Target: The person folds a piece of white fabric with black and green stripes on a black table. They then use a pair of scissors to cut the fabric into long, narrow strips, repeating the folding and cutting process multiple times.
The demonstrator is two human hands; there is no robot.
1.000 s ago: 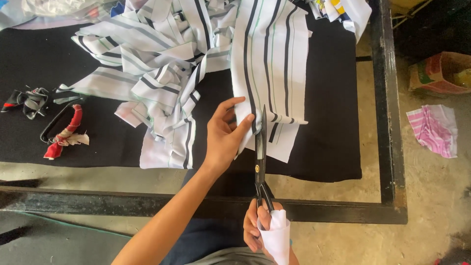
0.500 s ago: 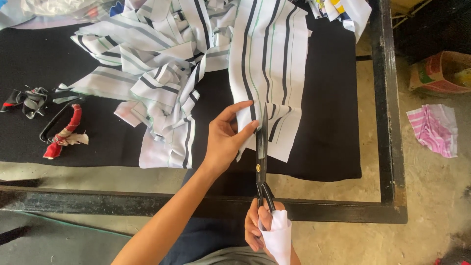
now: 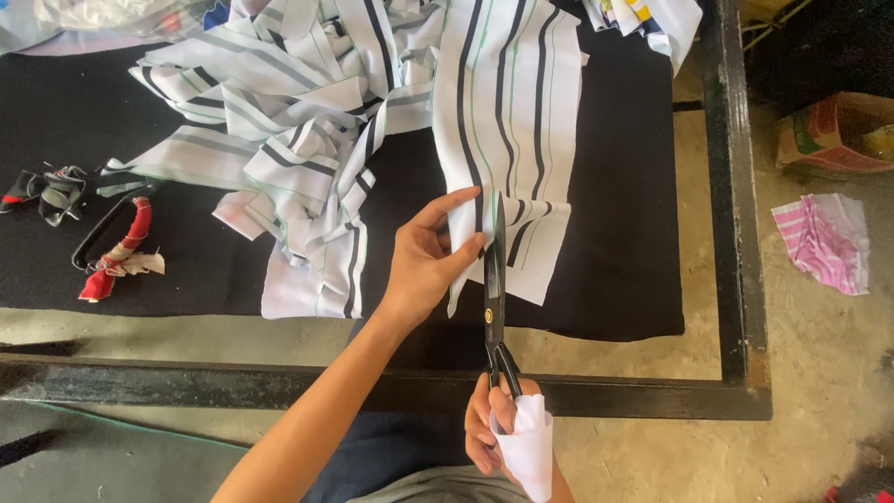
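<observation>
Left hand [image 3: 424, 265]: centre of frame, thumb and fingers pinched on the near left edge of the striped cloth [image 3: 507, 121], lifting that edge slightly off the table [image 3: 596, 279].

Right hand [image 3: 498, 433]: bottom centre, fingers closed through the handles of the scissors [image 3: 494, 298]; a white scrap [image 3: 526, 447] is wrapped about the handle or the fingers, which of the two cannot be told.

Scissors: long, dark, pointing up-frame, blades nearly together, lying along the cloth's near edge just right of the left fingertips and touching the cloth.

Striped cloth: white panel with black and thin green stripes, running from top centre down to centre, flat on the black table top.

Cloth heap [image 3: 289, 140]: same striped strips and pieces, tangled, upper left to centre, just left of the panel.

Second scissors [image 3: 112, 247]: left of frame, handles bound in red and white rag, on the table.

Dark bundle [image 3: 47, 191]: far left edge, near the second scissors; kind unclear.

Table frame [image 3: 736, 233]: black metal, along the right and bottom.

Pink striped rag [image 3: 824, 242]: on the floor, right of frame.

Carton [image 3: 833, 135]: on the floor, upper right, above the rag.
</observation>
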